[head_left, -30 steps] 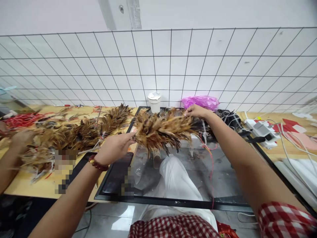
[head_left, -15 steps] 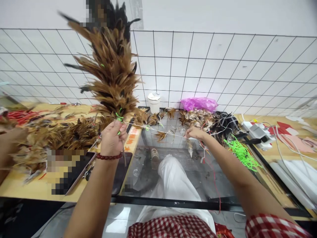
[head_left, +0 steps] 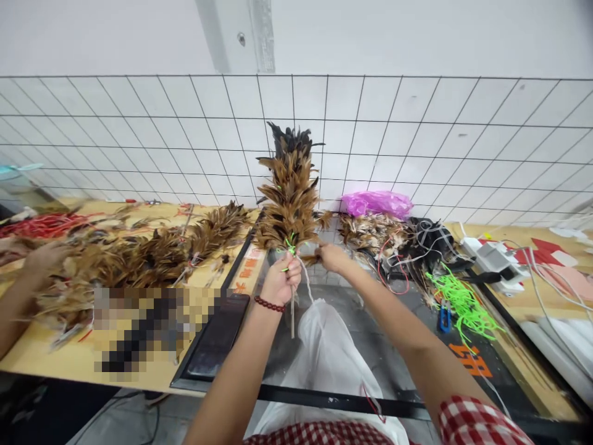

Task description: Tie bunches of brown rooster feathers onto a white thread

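Observation:
My left hand (head_left: 281,281) is closed round the thin stick of a feather duster (head_left: 290,185), which stands upright with brown feathers below and black ones at its tip. Bright green ties (head_left: 290,242) show just above my fingers. From there a white string (head_left: 306,278) hangs slack over the glass tabletop. To the right, my right hand (head_left: 330,258) has its fingers pinched at a small tuft of brown feathers (head_left: 309,260). Other small tufts behind the duster are partly hidden.
On the left another person's hand (head_left: 44,262) rests at a heap of brown feathers (head_left: 139,256). A dark phone (head_left: 220,334) lies nearby. Rightward are a pink plastic bag (head_left: 377,204), green strings (head_left: 466,303), blue snips (head_left: 445,316) and white plugs (head_left: 495,262). A wire grid (head_left: 417,142) stands behind.
My left hand and the duster have moved right and away from me. My right hand has let the taut white string go slack and moved left to the feather tuft.

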{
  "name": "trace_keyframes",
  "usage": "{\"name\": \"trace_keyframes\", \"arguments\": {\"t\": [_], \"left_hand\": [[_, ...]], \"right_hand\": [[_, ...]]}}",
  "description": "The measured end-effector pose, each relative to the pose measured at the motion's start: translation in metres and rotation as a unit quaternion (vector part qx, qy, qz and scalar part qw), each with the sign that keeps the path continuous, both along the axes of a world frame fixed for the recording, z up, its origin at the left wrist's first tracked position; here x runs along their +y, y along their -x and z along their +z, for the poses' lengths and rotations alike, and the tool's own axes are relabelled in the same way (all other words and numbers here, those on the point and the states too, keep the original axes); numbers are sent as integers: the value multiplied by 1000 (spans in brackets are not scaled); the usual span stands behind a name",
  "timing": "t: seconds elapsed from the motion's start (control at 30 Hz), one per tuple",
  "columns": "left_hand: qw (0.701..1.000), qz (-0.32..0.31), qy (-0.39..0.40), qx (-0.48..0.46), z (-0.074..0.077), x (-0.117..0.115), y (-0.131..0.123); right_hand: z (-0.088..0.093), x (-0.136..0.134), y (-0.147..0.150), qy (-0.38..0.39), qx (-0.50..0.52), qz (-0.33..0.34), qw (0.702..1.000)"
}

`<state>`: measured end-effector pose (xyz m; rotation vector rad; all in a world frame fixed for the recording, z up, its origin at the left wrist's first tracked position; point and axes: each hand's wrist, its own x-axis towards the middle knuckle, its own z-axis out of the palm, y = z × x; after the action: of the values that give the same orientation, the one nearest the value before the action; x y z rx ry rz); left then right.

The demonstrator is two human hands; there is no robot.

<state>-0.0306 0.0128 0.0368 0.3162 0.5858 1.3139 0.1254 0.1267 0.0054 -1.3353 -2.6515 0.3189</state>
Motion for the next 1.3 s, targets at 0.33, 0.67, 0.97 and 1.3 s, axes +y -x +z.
{"name": "trace_keyframes", "arguments": {"t": [0.33,0.67,0.97,1.3], "left_hand": [[984,112,23,136,-37,13,-15],[992,67,-33,98,-35,3,-13],[970,93,-16,225,-34,-1,-20],[929,151,-1,339,-45,7,-20]], "right_hand": [[21,-56,17,326,566,2,757],[-9,-43,33,185,522,-70,830],[-13,-36,29,149,453,-88,874],[-11,-79,16,434,445,-67,780]]}}
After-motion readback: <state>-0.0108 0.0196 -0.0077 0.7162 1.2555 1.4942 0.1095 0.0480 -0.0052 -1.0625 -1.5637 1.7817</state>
